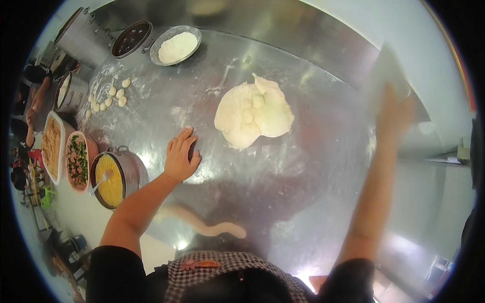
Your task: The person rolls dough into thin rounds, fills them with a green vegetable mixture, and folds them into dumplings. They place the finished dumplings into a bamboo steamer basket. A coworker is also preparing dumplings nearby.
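My left hand (181,157) rests on the steel worktop (242,185) with its fingers spread and holds nothing. Out to the right, my right hand (396,110) is raised near the back wall and grips a pale grey flat thing (386,72). Motion blurs both, so I cannot tell what that thing is. Between the hands, farther back, lies a broad flattened sheet of dough (252,113) with folded edges and lumps in its middle. A curved dough rope (219,228) lies on the worktop close to my checked apron (219,261).
Several small dough balls (112,91) sit in flour at the left. Behind them stand a bowl of flour (177,47) and a pot of dark contents (132,39). A pot of yellow filling (109,180) and tubs of filling (77,163) line the left edge. Another person (36,94) is beyond.
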### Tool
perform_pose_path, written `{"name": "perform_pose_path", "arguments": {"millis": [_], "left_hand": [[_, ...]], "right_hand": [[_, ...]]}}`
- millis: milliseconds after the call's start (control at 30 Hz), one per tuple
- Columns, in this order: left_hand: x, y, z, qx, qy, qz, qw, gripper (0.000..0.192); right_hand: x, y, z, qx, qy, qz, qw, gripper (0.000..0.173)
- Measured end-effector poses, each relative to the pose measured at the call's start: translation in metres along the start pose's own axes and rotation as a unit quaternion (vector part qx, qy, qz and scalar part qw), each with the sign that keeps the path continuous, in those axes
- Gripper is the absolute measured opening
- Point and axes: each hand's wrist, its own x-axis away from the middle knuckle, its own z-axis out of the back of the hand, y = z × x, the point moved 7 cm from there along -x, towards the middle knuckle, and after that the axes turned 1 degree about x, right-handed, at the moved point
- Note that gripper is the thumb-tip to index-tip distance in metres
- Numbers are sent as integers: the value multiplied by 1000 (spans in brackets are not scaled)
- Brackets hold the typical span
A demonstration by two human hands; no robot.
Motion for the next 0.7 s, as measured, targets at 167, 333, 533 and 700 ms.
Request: {"name": "perform_pose_path", "arguments": {"millis": [167, 333, 533, 700], "left_hand": [[0, -1, 0, 15, 27, -2, 1000, 44], [-2, -7, 0, 19, -4, 17, 1000, 58], [-59, -36, -15, 499, 0, 251, 830, 56], [-133, -57, 21, 765, -76, 273, 578, 53]], "right_hand": [[119, 157, -19, 96, -223, -184, 953, 58], [145, 102, -122, -28, -252, -236, 938, 39], [180, -38, -256, -380, -234, -301, 843, 29], [226, -176, -293, -563, -118, -446, 685, 27]]}}
